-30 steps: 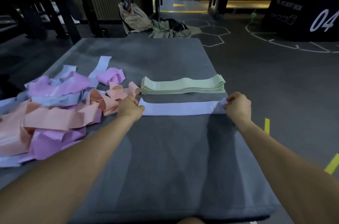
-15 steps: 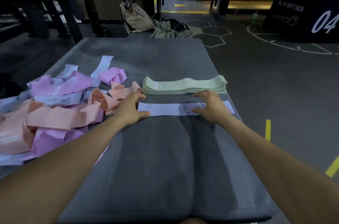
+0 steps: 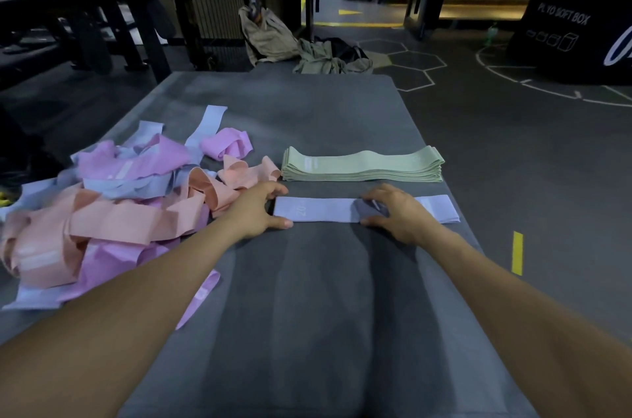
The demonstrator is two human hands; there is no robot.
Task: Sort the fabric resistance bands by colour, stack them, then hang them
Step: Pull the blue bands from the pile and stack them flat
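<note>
While our left hand (image 3: 260, 212) and right hand (image 3: 398, 214) press flat, fingers spread, on the blue band (image 3: 325, 210), we start its stack. Next, another blue from the pile (image 3: 113, 212) beside our left hand.

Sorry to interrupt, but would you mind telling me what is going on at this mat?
A person is sorting fabric resistance bands by colour on a grey mat. Both hands lie on one lilac-blue band laid flat: the left hand at its left end, the right hand pressing near its middle. Just beyond it sits a neat green stack. To the left, a mixed heap of pink, peach and lilac-blue bands is unsorted. Nothing is hung yet.
</note>
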